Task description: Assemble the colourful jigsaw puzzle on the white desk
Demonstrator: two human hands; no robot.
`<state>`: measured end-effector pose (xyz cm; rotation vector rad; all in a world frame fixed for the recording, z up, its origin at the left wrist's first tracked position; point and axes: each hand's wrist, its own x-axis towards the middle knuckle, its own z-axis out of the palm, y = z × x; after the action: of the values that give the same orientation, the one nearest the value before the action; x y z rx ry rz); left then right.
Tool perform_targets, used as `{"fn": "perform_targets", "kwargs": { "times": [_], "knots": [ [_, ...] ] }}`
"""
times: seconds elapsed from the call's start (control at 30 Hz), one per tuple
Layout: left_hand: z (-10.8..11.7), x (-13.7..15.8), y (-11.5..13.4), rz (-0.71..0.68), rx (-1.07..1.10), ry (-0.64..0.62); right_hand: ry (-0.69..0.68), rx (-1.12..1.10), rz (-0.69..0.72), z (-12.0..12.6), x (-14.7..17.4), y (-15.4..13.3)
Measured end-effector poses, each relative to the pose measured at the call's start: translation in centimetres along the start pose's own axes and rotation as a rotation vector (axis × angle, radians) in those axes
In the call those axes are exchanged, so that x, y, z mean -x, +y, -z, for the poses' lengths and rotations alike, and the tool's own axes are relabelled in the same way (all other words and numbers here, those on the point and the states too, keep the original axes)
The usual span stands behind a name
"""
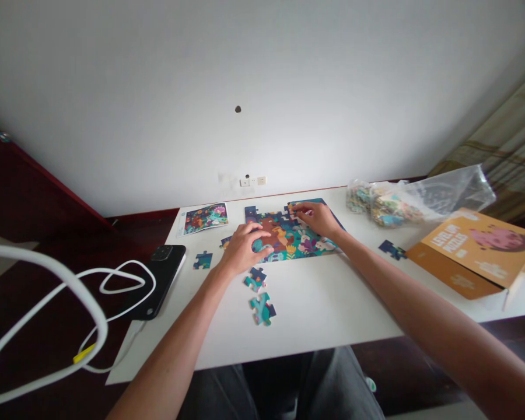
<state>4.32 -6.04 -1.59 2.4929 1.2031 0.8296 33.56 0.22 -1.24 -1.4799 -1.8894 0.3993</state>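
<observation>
Two loose pieces [262, 309] nearest, lying one behind the other on the white table [324, 315], teal and dark blue, just apart from the main block. Off to the left, near a black phone [160, 286] under a looped white cable [90, 293], one more stray piece [202, 260], with another partly hidden behind the wrist side of the left hand [245, 248]. That hand spread over the left part of the puzzle [289, 239], fingers and thumb apart, gripping nothing visible. Over to the right, a further dark-blue piece [392, 249] beside the orange puzzle box [476, 251].

In the middle of the table, the puzzle: by judgement, well past half built. Done: a broad joined block, flat and bright, with a brown bear-like figure, an orange animal, a white rabbit, yellow and teal leaves, dark blue along the top and right. Left over: an open notch in the far edge, plus five loose pieces in sight; left edge too covered to judge.

Right hand [318, 219] at that far edge, fingertips bent down among dark-blue pieces; impossible to tell whether pinching one or only pressing. Farther back, a printed picture sheet [205, 219], bagged pieces [394, 204], then pale wall [315, 105].
</observation>
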Motion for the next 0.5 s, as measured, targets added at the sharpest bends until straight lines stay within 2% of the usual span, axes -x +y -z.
{"fn": "perform_targets", "kwargs": {
  "times": [0.2, 0.33, 0.5],
  "knots": [
    [-0.3, 0.1, -0.3, -0.005, -0.032, -0.078, -0.024, 0.100, -0.024, -0.6, 0.0, -0.1],
    [-0.3, 0.1, -0.3, -0.006, -0.033, -0.086, -0.065, 0.109, 0.067, -0.8, 0.0, -0.1],
    [-0.3, 0.1, -0.4, -0.004, -0.025, -0.087, -0.060, 0.231, 0.143, -1.2, 0.0, 0.0]
  ]
}}
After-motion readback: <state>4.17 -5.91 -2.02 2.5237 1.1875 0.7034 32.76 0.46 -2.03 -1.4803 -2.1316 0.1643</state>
